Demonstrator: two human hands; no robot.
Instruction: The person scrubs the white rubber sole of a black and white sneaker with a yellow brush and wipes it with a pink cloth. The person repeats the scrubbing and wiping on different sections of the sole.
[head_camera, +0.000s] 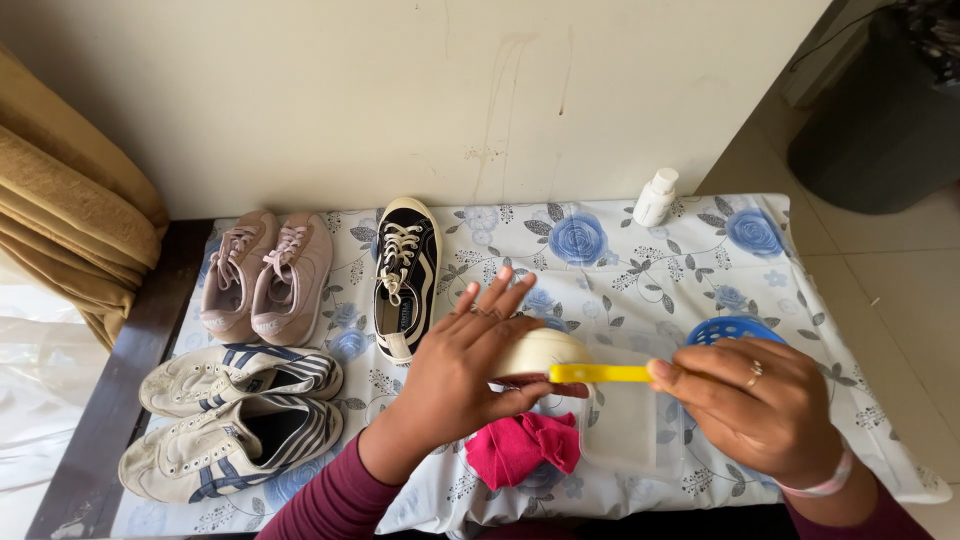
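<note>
Your left grip (462, 375) is wrapped around the toe of a cream-coloured shoe (540, 352), fingers fanned over the top and thumb tucked beneath, holding it up just above the desk (640, 250). Your right grip (765, 410) is clenched on a yellow brush handle (598, 373), pinched at its end, with the far end touching the shoe's rounded cream front. The shoe shows only that pale, smooth, domed toe; your left hand covers the rest, so its laces, sole and markings can't be made out. The handle's working end sits against the shoe and your thumb, and whether it has bristles can't be seen. Below the shoe lies a crumpled pink cloth (522, 446), beside a clear plastic piece (622, 420) that is hard to identify. A blue basket (735, 328) peeks out behind your right hand, mostly hidden. On the floral cover stand a black sneaker (405, 275), pink sneakers (265, 275), striped white sneakers (235, 415) and a small white bottle (655, 197).
</note>
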